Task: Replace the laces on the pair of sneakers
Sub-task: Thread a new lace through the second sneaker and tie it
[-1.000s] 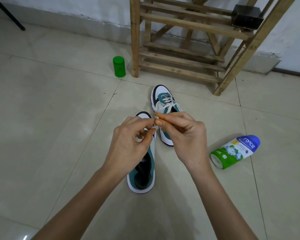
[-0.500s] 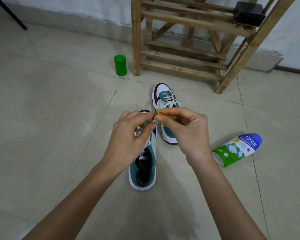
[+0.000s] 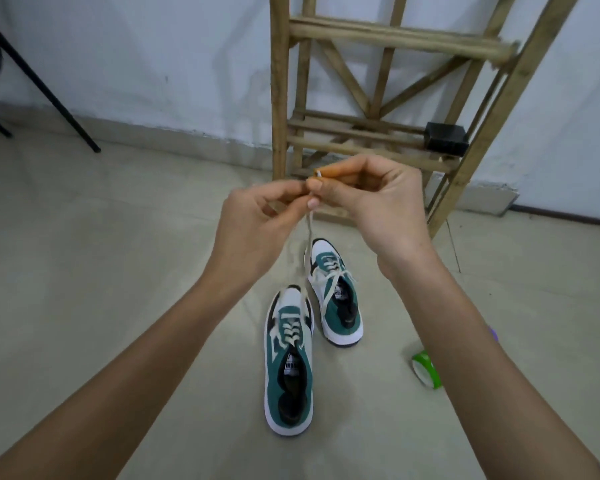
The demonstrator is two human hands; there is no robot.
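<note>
— Well, gone up since a second ago?
— Yes. Lifted both from low over the near shoe (image 3: pixel 288 358) to right in front of the rack (image 3: pixel 279 98), level with its lower rails.
— Gripping what?
— Pinching the lace (image 3: pixel 309 230) tip with the left hand (image 3: pixel 257 230), thumb against forefinger. Curled round an orange tube (image 3: pixel 333 172) with the right hand (image 3: pixel 378 206), thumb pressed to the same tip. Cannot tell what the tube is.
— And the lace?
— Hangs from the pinch down to the far shoe (image 3: pixel 336 292), the one closer to the rack. Seems threaded there already, loose at the top.
— Meaning for the job?
— Probably tidying or stiffening the tip before threading on. Plenty left: only half laced on the near shoe.
— Anything else different?
— Looked up too. No green can left of the rack any more. Bottle (image 3: pixel 426 370) right of the rack, mostly hidden behind the forearm.
</note>
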